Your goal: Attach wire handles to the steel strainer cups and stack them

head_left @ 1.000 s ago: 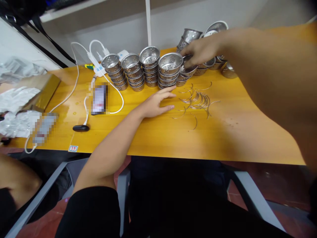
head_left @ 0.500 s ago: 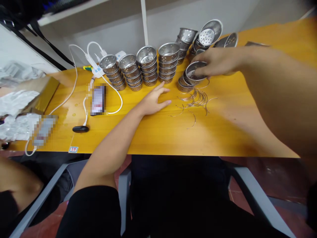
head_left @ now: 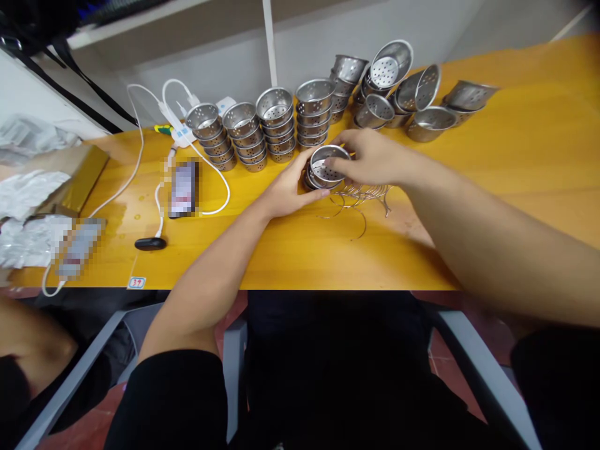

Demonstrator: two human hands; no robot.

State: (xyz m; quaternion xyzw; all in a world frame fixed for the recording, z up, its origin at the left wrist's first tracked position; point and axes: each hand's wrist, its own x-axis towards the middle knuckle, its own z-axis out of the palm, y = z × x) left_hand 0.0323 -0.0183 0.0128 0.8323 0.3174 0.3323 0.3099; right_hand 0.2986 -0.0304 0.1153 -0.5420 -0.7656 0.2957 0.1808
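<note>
reading "39": label (head_left: pixel 136 283) at the table (head_left: pixel 281 250) edge. phone (head_left: pixel 183 189) screen pixelated, illegible. right hand (head_left: pixel 364 156) clamped on perforated cup (head_left: pixel 329 166) rim, above wires (head_left: pixel 365 195); left hand (head_left: pixel 287 189) curled around its side, contact partly hidden.

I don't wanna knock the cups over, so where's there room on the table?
The wooden table is bare right of the rightmost cups, beyond the right forearm. Another patch lies between the curved wires and the front edge. It's crowded along the back, with stacked perforated cups, and around the left hand and right hand.
</note>
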